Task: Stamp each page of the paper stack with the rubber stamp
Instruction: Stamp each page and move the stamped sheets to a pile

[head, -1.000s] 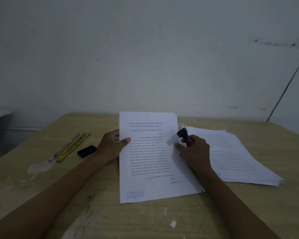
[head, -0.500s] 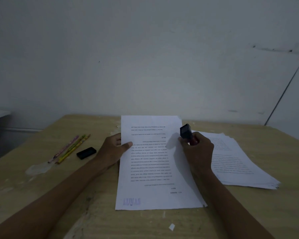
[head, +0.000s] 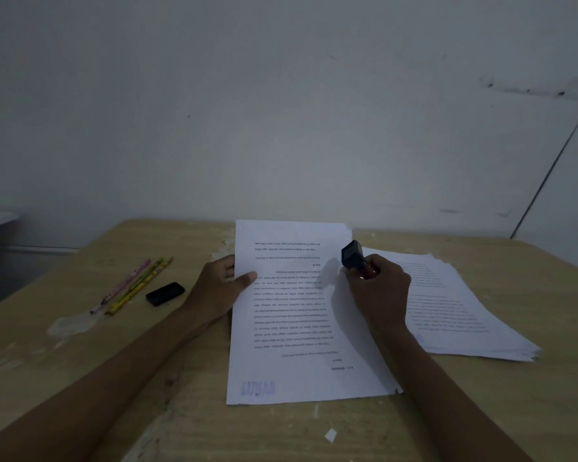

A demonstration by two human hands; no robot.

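The rubber stamp point(head: 357, 260) sits just right of frame centre, gripped in the right hand point(head: 379, 293), whose fingers curl tightly round its red handle; its black head tilts up and to the upper left, long axis slanting. Below it a printed sheet point(head: 301, 315) lies lengthwise on the bench point(head: 80, 361), a blue "LUNAS" mark at its lower left corner. The left hand point(head: 219, 290) pinches the sheet's left edge, thumb on top. The paper stack point(head: 464, 311) lies right; pencils point(head: 131, 285) and a black ink pad point(head: 165, 293) left.
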